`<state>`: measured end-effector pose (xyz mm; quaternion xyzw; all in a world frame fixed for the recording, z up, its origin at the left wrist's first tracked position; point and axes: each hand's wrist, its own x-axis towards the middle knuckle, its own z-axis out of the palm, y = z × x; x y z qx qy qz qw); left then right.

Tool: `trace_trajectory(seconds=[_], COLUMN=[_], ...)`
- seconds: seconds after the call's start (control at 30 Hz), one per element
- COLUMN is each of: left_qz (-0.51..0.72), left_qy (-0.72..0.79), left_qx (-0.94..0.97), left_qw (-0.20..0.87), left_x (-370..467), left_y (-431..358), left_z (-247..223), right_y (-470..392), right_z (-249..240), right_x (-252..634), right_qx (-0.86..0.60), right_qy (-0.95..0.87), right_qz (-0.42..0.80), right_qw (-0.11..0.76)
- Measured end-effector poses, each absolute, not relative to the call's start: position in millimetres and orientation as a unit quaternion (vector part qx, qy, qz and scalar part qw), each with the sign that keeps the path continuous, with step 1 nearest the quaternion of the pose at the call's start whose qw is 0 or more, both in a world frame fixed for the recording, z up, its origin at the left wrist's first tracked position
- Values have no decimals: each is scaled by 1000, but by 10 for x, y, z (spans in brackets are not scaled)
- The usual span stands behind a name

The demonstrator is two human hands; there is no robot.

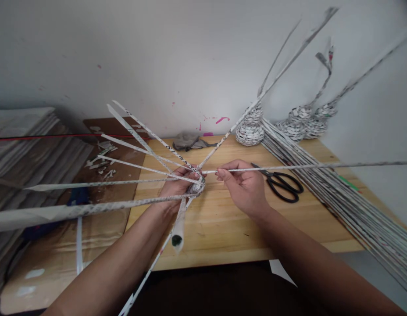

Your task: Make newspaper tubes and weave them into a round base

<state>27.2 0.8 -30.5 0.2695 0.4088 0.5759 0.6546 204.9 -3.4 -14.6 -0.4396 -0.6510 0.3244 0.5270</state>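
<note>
Near the middle, my left hand (179, 184) is closed around a small woven paper piece (197, 187), with part of the piece hidden by the fingers. Several rolled paper strips (141, 168) fan out from it to the left, upward and down toward me. My right hand (244, 184) pinches a thin paper tube (289, 167) between thumb and fingers, just right of the woven piece. That tube runs level from the piece past the right edge of the view. Another long tube (230, 131) slants up to the right.
Black-handled scissors (284, 186) lie right of my right hand on the wooden table (223, 241). Beyond are a bundle of paper tubes (322, 193), woven gourd-like pieces (250, 131) and a grey cloth (190, 141). Stacked newspapers (32, 153) and paper scraps (106, 156) are left.
</note>
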Motion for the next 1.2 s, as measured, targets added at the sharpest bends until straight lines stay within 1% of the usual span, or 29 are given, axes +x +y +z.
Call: trace_trajectory(seconds=[0.4, 0.63, 1.2], left_qz=[571, 568, 566], left_qy=[424, 425, 424], left_qx=[293, 285, 289], left_qw=[639, 645, 645], left_x=[264, 250, 249], left_y=[21, 21, 8], left_z=[-299, -321, -310], right_y=[-52, -54, -66], right_z=[-100, -100, -86], right_x=[2046, 2068, 2042], right_qx=[-416, -422, -413], right_qy=[-674, -653, -671], right_qz=[299, 288, 278], right_qw=[532, 560, 549])
